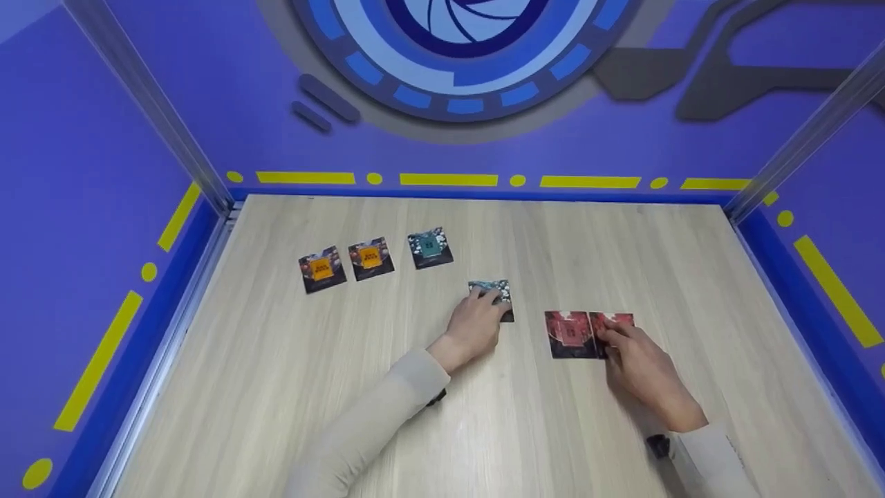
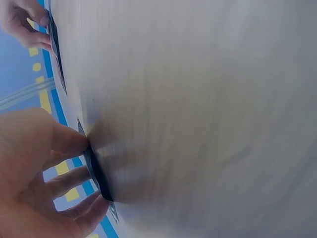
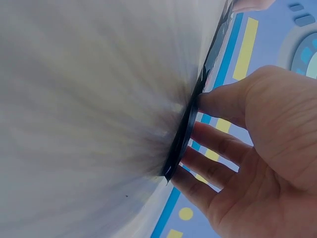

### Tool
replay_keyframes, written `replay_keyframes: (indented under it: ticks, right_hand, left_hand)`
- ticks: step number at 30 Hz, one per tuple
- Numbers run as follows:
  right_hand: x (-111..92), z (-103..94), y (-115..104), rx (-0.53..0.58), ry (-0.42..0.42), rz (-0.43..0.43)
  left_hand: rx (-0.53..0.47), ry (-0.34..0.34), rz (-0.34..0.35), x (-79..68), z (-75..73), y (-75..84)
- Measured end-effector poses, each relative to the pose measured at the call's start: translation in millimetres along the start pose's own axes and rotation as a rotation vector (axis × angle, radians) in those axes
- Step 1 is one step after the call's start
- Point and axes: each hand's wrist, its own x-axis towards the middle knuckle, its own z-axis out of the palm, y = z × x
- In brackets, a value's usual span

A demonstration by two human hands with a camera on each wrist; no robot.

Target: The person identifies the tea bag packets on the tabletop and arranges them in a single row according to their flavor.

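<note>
My left hand [image 1: 473, 321] is over a teal-and-white patterned card [image 1: 506, 317], thumb and fingertips at its edges and covering much of its face. In the left wrist view this card [image 2: 96, 171] appears edge-on, close along the tabletop, between thumb and fingers. Farther right, my right hand [image 1: 644, 366] grips a red-and-black card [image 1: 619, 319]. The right wrist view shows that card's dark edge [image 3: 181, 136], slightly bowed, with the thumb toward one end and the fingers along it. A matching red card [image 1: 570, 334] lies flat, directly left of the gripped one.
Two cards with orange centres, the leftmost card [image 1: 322, 269] and its neighbour [image 1: 371, 258], lie at the back left. Another teal card [image 1: 429, 247] lies to their right. Blue-purple panels [image 1: 456, 155] wall the wooden table [image 1: 332, 387] at the back and both sides.
</note>
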Motion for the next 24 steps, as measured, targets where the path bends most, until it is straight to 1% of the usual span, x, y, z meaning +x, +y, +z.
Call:
replay_keyframes:
  ticks: [3, 14, 19, 24]
  right_hand:
    - [-0.3, 0.1, -0.3, 0.001, 0.003, 0.0]
    - [-0.9, -0.6, -0.3, 0.01, -0.006, 0.011]
    - [-0.7, 0.0, 1.0, 0.016, 0.01, -0.013]
    - [-0.1, 1.3, 1.5, 0.02, 0.025, -0.04]
  left_hand:
    - [0.008, -0.004, 0.017, -4.2, 1.9, 4.4]
    - [0.014, 0.029, 0.068, -11.9, 5.4, 19.2]
    - [0.066, 0.021, 0.112, -14.7, 5.3, 28.1]
    - [0.068, 0.006, 0.125, -18.2, 7.8, 35.6]
